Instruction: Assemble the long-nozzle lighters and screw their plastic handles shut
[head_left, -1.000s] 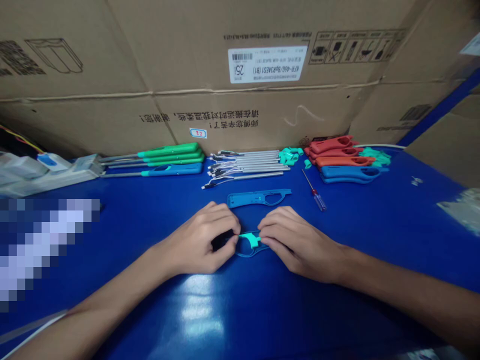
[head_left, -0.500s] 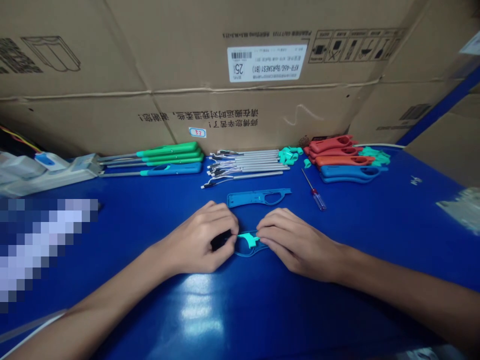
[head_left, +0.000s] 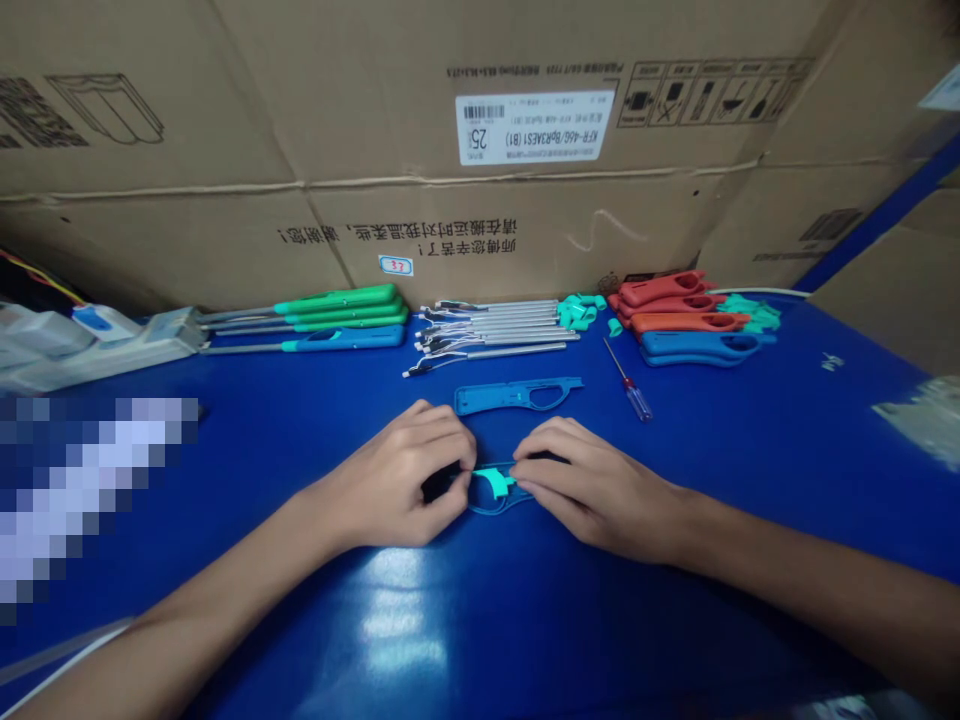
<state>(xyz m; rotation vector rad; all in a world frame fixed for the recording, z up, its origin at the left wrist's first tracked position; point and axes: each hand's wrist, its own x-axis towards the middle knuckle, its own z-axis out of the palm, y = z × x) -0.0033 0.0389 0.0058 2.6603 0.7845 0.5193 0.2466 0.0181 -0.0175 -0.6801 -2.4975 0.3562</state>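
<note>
A blue lighter handle half point(head_left: 487, 507) lies on the table between my two hands, partly hidden by the fingers. Over its finger loop sits a bright green trigger point(head_left: 493, 483). My left hand point(head_left: 420, 470) is closed in a pinch at the handle half's left part, its fingertips touching the trigger's left end. At the trigger's right end, my right hand point(head_left: 585, 480) pinches with thumb and fingertips. Just beyond the hands rests another blue handle half point(head_left: 517, 395), lying inner side up.
Behind are metal lighter tubes with wires point(head_left: 517, 325), small green triggers point(head_left: 577, 310), and red and blue handle shells point(head_left: 697, 345). A screwdriver point(head_left: 637, 400) lies to the right. Assembled lighters point(head_left: 345, 320) and a power strip point(head_left: 112, 355) are at left, before a cardboard wall point(head_left: 337, 100).
The green trigger has shifted slightly left over the handle half, and my right fingertips have moved a little left with it. My left hand has hardly moved.
</note>
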